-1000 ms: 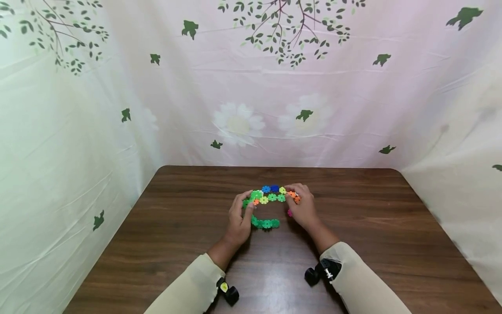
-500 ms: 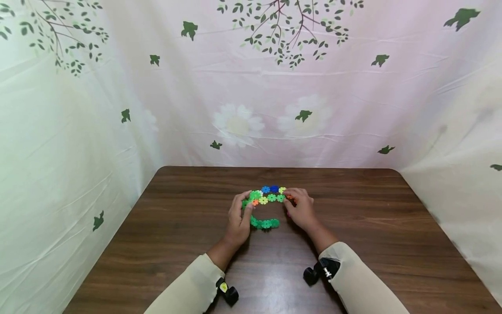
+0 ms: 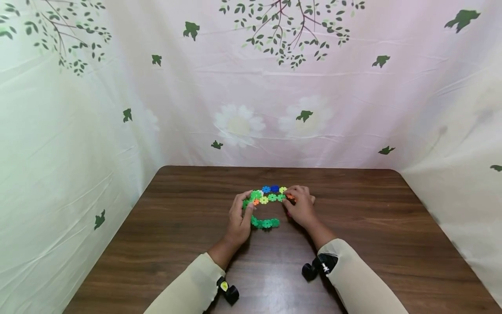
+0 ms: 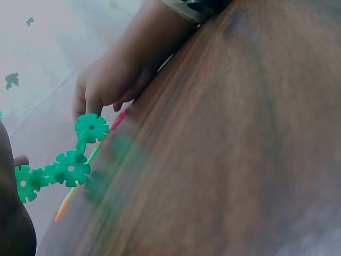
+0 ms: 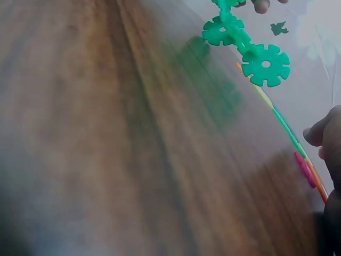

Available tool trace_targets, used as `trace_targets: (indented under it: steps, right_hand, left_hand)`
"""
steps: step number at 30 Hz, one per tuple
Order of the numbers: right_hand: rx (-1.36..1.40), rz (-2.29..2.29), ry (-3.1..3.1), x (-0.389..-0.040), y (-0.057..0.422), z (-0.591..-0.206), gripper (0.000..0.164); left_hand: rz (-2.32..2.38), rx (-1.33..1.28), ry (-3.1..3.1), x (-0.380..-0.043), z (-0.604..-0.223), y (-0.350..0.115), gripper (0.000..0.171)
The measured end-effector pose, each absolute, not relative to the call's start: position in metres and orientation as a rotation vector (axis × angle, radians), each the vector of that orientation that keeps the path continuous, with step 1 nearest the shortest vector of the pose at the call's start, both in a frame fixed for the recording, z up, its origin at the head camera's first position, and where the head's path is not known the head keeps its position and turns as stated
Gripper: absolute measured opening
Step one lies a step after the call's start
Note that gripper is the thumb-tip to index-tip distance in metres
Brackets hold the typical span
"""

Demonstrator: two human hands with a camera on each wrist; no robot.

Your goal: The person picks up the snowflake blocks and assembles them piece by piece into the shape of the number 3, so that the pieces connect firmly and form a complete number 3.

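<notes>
Slotted plastic flower discs are joined into a chain over the table's middle. My left hand (image 3: 239, 220) grips its green left part, thumb in front and fingers behind. A green run (image 3: 266, 223) bends from there toward me, standing above the tabletop in the left wrist view. Farther back, a row of green and yellow discs (image 3: 272, 197) lies flat beside a blue and yellow row (image 3: 274, 189). At their right end my right hand (image 3: 303, 209) pinches the orange discs (image 3: 290, 197), thumb near and fingers beyond, covering part of them. A pink disc (image 5: 305, 169) lies under that hand.
The brown wooden table (image 3: 176, 261) has rounded far corners. A pale printed curtain (image 3: 259, 109) hangs behind it and along both sides. Black wrist cameras sit on the left sleeve (image 3: 188, 283) and the right sleeve (image 3: 361, 279).
My right hand has shifted slightly over the orange discs, covering more of them and of the pink disc. The left hand and the green run stay in place.
</notes>
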State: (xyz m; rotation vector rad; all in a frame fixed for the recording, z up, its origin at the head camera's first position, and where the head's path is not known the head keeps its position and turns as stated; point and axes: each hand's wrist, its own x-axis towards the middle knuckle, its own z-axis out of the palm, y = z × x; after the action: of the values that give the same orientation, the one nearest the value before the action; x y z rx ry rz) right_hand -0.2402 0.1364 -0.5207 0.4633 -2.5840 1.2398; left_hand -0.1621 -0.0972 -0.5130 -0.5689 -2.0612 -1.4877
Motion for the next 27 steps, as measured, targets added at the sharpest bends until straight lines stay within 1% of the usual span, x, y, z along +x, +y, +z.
trace_targets:
  steps: [12, 27]
  right_hand:
    - [0.422, 1.162, -2.686, -0.2457, 0.1359, -0.5217, 0.029]
    - [0.4, 1.106, -2.747, -0.2465, 0.1372, -0.5216, 0.028]
  left_hand:
    - [-1.512, -0.572, -2.084, -0.1616, -0.5128, -0.0977, 0.04]
    - [-1.522, -0.584, -2.067, -0.1628, -0.5143, -0.0978, 0.038]
